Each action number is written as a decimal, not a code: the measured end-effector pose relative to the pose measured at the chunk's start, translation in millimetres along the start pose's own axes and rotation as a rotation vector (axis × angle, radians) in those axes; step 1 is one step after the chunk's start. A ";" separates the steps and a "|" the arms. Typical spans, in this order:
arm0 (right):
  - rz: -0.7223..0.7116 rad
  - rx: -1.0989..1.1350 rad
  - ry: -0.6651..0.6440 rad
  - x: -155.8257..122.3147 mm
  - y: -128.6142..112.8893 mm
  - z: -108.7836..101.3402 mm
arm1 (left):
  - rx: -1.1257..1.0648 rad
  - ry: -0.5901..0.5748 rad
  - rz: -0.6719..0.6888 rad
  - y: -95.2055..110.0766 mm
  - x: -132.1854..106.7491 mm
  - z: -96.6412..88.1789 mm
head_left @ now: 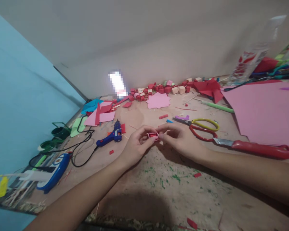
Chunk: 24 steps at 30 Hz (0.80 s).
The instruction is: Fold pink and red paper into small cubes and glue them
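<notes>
Between the fingertips of both hands is a small red and pink folded paper box [153, 136], its hollow side facing me. My left hand [139, 143] pinches it from the left, thumb across its front. From the right, my right hand [175, 138] has thumb and forefinger closed at the box's right edge. Close beyond my right hand lie scissors [202, 125] with one yellow and one red handle. A red-handled knife [257, 149] rests to the right of that hand. Left of my left hand lies a blue hot glue gun [112, 134] with a black cord.
Many small red and pink paper boxes [159, 89] line the wall, near a glowing phone [118, 84]. Pink paper sheets [267, 112] and a clear bottle [250, 62] occupy the right. A blue and white power strip [54, 171] sits at left. Paper scraps [197, 175] dot the table.
</notes>
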State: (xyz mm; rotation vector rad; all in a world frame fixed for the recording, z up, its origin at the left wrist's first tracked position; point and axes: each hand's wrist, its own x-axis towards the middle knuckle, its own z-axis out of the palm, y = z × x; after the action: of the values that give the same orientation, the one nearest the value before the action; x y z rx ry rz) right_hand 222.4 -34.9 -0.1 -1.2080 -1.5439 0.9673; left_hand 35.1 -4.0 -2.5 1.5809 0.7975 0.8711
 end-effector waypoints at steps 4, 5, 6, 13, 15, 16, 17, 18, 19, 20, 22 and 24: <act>-0.012 -0.023 0.014 -0.1 -0.4 0.7 | -0.010 0.010 -0.028 1.0 0.1 -0.1; -0.012 -0.026 0.014 -0.2 -0.4 0.8 | -0.016 0.011 -0.033 1.2 0.2 -0.2; -0.009 -0.027 0.012 -0.2 -0.3 0.8 | -0.021 0.010 -0.036 1.2 0.3 -0.3; 0.009 -0.036 0.004 0.1 -2.3 -0.3 | -0.022 0.023 -0.026 1.0 0.9 -0.5; 0.018 -0.040 -0.001 0.1 -3.4 -0.5 | -0.012 0.034 -0.026 1.5 0.8 -0.5; 0.022 -0.038 -0.003 0.1 -3.6 -0.6 | -0.009 0.036 -0.028 1.6 0.8 -0.5; 0.026 -0.035 -0.006 0.1 -3.7 -0.5 | -0.009 0.035 -0.030 1.7 0.9 -0.5; 0.027 -0.034 -0.007 0.1 -3.5 -0.4 | -0.011 0.034 -0.032 1.6 0.9 -0.5; 0.026 -0.033 -0.006 0.1 -3.2 -0.3 | -0.013 0.034 -0.032 1.4 1.0 -0.5; 0.026 -0.030 -0.005 0.0 -2.8 -0.1 | -0.015 0.034 -0.032 1.1 1.0 -0.5; 0.028 -0.021 -0.010 0.0 -1.9 0.2 | -0.024 0.039 -0.035 0.4 1.1 -0.2; 0.031 -0.015 -0.011 -0.1 -1.3 0.5 | -0.030 0.042 -0.044 -0.2 1.0 0.2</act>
State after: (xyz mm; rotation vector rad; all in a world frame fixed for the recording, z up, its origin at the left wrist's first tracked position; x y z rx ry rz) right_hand 221.6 -35.3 1.0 -1.2428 -1.5473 0.9856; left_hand 35.8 -3.2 -2.7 1.5175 0.8420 0.8832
